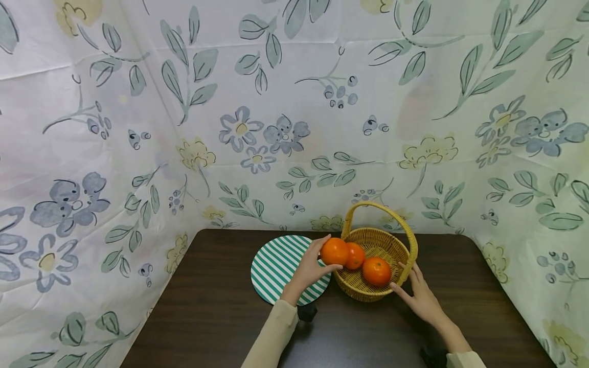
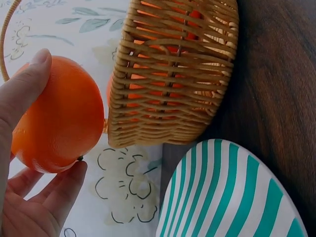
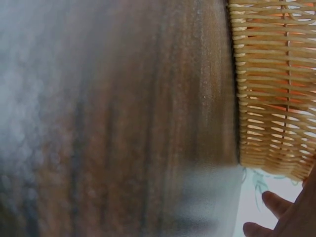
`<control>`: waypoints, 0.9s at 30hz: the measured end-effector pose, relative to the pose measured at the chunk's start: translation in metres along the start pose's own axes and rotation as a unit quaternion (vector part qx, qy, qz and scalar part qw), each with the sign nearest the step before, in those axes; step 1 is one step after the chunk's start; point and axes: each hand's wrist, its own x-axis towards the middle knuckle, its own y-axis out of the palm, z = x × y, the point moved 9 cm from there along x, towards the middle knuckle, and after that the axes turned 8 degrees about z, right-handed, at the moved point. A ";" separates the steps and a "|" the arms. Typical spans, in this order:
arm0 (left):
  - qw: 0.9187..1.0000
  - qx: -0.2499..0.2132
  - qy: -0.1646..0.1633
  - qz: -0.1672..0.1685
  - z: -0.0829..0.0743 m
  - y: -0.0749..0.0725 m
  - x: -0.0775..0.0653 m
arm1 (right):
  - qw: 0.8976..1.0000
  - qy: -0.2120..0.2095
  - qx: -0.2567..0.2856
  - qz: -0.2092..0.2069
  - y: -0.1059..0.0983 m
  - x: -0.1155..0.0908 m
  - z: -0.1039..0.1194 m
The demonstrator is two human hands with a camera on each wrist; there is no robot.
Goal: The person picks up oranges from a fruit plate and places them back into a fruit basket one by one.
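My left hand (image 1: 309, 268) grips a glossy orange (image 1: 334, 252), with the thumb on one side and fingers on the other. In the left wrist view, this orange (image 2: 61, 116) is beside the basket's wall, above table level. Two more fruits, a partly covered orange (image 1: 355, 255) and a front orange (image 1: 377, 271), lie in the yellow wicker basket (image 1: 356, 291). My right hand (image 1: 424, 300) holds the basket's right side near the handle foot, thumb at the front. Only some of its fingers (image 3: 277, 204) show in the right wrist view.
A round green-and-white striped mat (image 1: 278, 271) lies left of the basket, partly beneath my left forearm. The basket's tall arched handle (image 1: 411, 240) rises above its rim. Behind the dark wooden table (image 1: 207, 306) hangs a floral cloth (image 1: 285, 199).
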 end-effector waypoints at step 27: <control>0.998 0.035 0.024 0.053 -0.013 0.031 0.005 | 1.000 0.001 -0.001 -0.002 0.001 0.000 -0.003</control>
